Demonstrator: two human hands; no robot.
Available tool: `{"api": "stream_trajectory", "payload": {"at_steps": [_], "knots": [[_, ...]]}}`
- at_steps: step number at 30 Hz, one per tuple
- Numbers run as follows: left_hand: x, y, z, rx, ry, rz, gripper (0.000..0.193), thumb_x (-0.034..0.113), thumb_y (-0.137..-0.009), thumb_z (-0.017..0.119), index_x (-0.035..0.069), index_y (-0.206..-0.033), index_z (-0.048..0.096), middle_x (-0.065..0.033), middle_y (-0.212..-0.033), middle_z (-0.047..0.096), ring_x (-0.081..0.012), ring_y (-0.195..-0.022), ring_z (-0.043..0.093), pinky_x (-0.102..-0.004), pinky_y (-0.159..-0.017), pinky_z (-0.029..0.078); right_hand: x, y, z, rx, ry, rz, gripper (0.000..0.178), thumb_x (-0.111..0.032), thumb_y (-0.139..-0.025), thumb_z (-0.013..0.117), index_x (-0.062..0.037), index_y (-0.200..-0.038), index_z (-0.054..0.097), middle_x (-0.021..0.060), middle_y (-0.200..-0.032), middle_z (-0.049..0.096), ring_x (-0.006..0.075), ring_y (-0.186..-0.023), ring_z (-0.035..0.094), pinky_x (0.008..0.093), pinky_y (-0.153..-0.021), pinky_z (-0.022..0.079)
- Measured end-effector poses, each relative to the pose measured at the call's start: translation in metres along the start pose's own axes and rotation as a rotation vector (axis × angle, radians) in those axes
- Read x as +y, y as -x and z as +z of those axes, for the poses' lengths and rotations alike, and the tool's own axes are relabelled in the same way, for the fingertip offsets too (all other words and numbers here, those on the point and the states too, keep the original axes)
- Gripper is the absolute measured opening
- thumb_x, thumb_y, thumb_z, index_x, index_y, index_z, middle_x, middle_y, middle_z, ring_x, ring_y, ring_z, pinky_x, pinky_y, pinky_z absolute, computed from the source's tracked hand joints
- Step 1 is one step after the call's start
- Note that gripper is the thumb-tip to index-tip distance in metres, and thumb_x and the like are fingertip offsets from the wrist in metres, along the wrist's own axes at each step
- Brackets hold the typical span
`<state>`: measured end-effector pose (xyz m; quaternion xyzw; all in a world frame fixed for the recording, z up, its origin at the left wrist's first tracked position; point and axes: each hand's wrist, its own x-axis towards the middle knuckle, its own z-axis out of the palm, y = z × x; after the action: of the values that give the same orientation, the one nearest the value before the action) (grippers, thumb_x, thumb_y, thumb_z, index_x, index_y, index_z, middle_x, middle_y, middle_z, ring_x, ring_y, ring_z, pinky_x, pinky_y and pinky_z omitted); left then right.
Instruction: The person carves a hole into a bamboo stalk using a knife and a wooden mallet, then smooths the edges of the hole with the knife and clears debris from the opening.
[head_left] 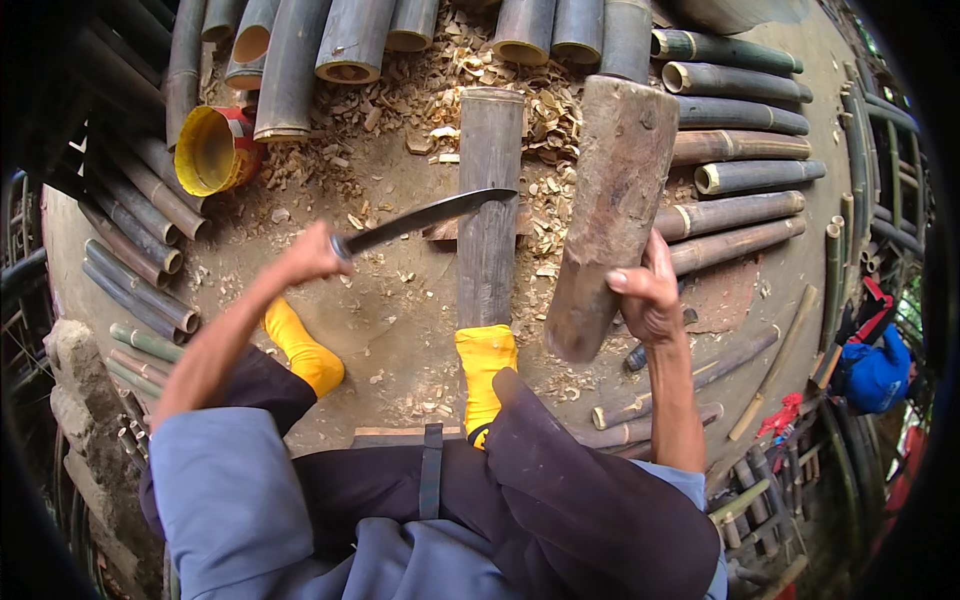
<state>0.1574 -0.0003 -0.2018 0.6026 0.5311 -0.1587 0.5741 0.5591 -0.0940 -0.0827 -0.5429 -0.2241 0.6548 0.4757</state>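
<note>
My left hand (312, 255) is closed round the handle of a machete (415, 220), its dark curved blade pointing right. The blade's tip end crosses over a split-looking grey bamboo piece (487, 140); whether they touch I cannot tell. My left-to-right middle foot, in a yellow sock (486, 375), presses on the near end of that bamboo. With its thumb on the near side, my right hand (652, 292) grips a thick, rough wooden log (622, 180), held tilted to the right of the bamboo.
Bamboo sections (350, 40) lie at the far side, with more stacked rows (745, 145) to the right and left. Wood shavings (385, 95) cover the ground. A red and yellow bucket (240, 140) leans at the far left. A rock (85, 400) stands at the left edge.
</note>
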Motion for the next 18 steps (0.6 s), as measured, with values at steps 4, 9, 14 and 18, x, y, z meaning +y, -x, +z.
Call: {"api": "stream_trajectory", "payload": {"at_steps": [4, 9, 14, 18], "knots": [[-0.010, 0.014, 0.037, 0.256, -0.101, 0.081, 0.024, 0.017, -0.067, 0.068, 0.004, -0.086, 0.061, -0.0058, -0.058, 0.057, -0.0140, -0.045, 0.052, -0.0293, -0.038, 0.043, 0.014, -0.004, 0.009, 0.218, 0.261, -0.105, 0.071, -0.032, -0.066, 0.075, 0.0028, -0.120, 0.044, 0.0121, -0.107, 0.057, 0.0191, -0.097, 0.055, 0.0331, -0.087, 0.044], [0.052, 0.039, -0.026, 0.801, -0.910, 0.587, 0.030, 0.011, -0.065, 0.070, 0.007, -0.090, 0.054, -0.0080, -0.078, 0.059, -0.0212, -0.072, 0.060, -0.0355, -0.064, 0.052, 0.057, 0.038, -0.004, 0.285, 0.466, -0.210, 0.076, -0.035, -0.064, 0.077, 0.0031, -0.121, 0.043, 0.0144, -0.104, 0.058, 0.0226, -0.096, 0.056, 0.0349, -0.087, 0.044], [0.026, 0.050, 0.001, 0.523, -0.833, 0.502, 0.029, 0.015, -0.069, 0.066, 0.009, -0.088, 0.044, -0.0090, -0.074, 0.054, -0.0261, -0.066, 0.059, -0.0390, -0.059, 0.049, 0.104, 0.077, 0.002, 0.300, 0.798, -0.001, 0.079, -0.023, -0.063, 0.078, 0.0062, -0.124, 0.038, 0.0242, -0.104, 0.060, 0.0316, -0.096, 0.062, 0.0397, -0.083, 0.049], [0.012, 0.052, 0.008, 0.514, -0.863, 0.501, 0.028, 0.016, -0.069, 0.065, 0.010, -0.088, 0.045, -0.0083, -0.071, 0.054, -0.0282, -0.068, 0.059, -0.0394, -0.059, 0.049, 0.123, 0.080, 0.009, 0.327, 0.938, -0.024, 0.080, -0.025, -0.064, 0.078, 0.0071, -0.125, 0.037, 0.0272, -0.104, 0.060, 0.0363, -0.095, 0.062, 0.0398, -0.083, 0.049]]}}
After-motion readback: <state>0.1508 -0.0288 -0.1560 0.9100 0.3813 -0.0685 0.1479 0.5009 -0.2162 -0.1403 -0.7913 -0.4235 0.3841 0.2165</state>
